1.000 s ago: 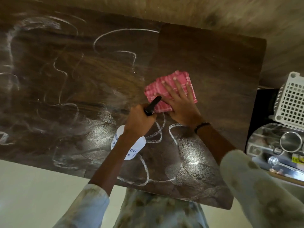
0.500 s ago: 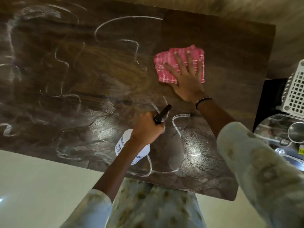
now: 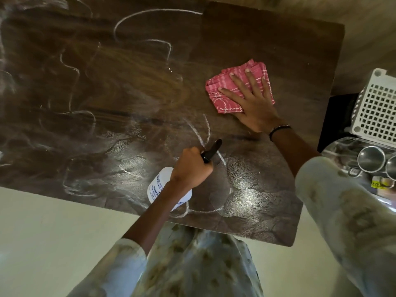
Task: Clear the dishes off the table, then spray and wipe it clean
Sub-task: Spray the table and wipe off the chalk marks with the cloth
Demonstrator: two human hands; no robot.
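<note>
Worktop (image 3: pixel 267 35) wiping is the step under way: the right hand (image 3: pixel 255 101) is pressing flat, fingers spread, on the pink cloth (image 3: pixel 216 91) near the far right corner, while the left hand (image 3: pixel 190 166) is gripping the spray bottle (image 3: pixel 156 187) by its neck near the front edge. Dishes are sitting off to the right, so clearing looks done. Next, I'd guess, the cloth needs sweeping left through the streaks.
</note>
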